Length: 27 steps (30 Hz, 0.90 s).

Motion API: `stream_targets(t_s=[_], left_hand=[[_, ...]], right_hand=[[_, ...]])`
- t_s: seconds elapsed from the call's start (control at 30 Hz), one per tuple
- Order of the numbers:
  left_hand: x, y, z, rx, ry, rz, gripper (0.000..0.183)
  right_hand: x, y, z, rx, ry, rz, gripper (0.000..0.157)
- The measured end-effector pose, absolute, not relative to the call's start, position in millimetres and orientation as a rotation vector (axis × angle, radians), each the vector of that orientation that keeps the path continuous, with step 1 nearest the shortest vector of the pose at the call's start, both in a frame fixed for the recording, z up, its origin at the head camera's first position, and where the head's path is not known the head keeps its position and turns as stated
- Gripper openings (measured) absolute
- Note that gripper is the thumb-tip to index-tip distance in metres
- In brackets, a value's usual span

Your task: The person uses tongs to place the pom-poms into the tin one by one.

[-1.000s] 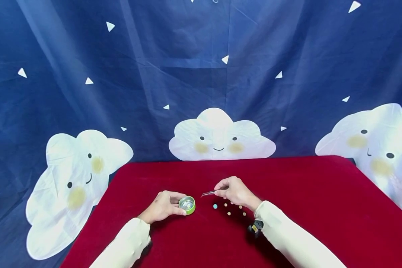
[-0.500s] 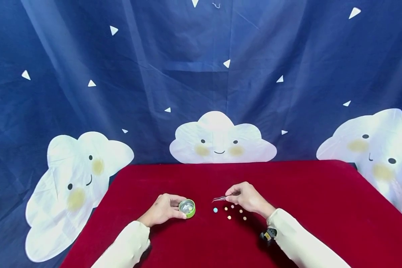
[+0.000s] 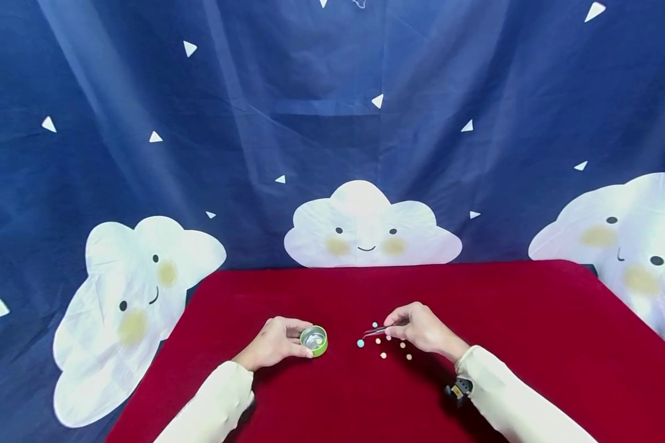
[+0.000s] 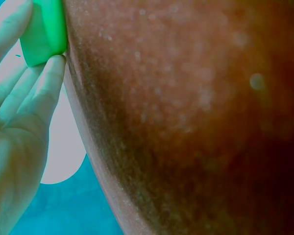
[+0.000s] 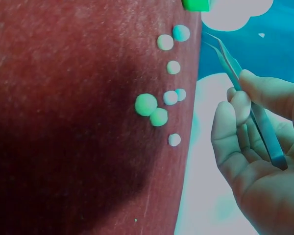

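My left hand (image 3: 271,343) grips a small round green tin (image 3: 322,349) by its side, thumb and fingers on opposite sides. The tin's silvery inside faces up toward me, with a small pale thing in it. In the left wrist view, the fingers touch the green wall of the tin (image 4: 41,36). My right hand (image 3: 423,331) pinches bent-tip metal tweezers (image 3: 378,330), which point left. Their tips hover close to a light-blue ball (image 3: 361,343). The right wrist view shows the tweezers (image 5: 264,129) with tips slightly apart and nothing between them.
Several small pale balls lie scattered under and in front of the right hand, one of them a yellowish ball (image 3: 383,355). A red cloth (image 3: 321,406) covers the table. Behind it hangs a blue curtain (image 3: 332,141) with white clouds.
My right hand has moved the tweezers rightward, away from the tin and over to the balls. The left hand still holds the tin in about the same place.
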<state>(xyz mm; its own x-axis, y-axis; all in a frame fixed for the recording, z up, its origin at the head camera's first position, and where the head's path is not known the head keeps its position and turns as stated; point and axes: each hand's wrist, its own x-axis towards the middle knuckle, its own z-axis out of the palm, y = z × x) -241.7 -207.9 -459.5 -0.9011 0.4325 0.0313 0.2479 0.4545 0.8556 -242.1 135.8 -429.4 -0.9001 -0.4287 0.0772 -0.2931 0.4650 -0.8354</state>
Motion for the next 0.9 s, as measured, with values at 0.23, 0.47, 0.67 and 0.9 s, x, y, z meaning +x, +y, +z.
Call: stream_targets(t_s=[0.23,0.47,0.67,0.9], left_hand=[[-240.5,-206.9,-457.4,0.571,2.518,1.422,0.052],[-238.9,-205.4,-456.5,0.548,2.514,1.425,0.051],[-238.6,-204.5,-455.6,0.547,2.515,1.419,0.052],[-238.1,-201.8,-454.2,0.526,2.497,1.447,0.051]], right_hand=[[-240.9,137.0,-432.3,-0.669,2.543,-1.426,0.008],[-241.1,134.4,-434.3,-0.666,2.544,-1.425,0.007],[-240.0,132.4,-434.3,-0.637,2.555,-1.413,0.007],[-241.9,133.4,-435.4,-0.667,2.563,-1.39,0.005]])
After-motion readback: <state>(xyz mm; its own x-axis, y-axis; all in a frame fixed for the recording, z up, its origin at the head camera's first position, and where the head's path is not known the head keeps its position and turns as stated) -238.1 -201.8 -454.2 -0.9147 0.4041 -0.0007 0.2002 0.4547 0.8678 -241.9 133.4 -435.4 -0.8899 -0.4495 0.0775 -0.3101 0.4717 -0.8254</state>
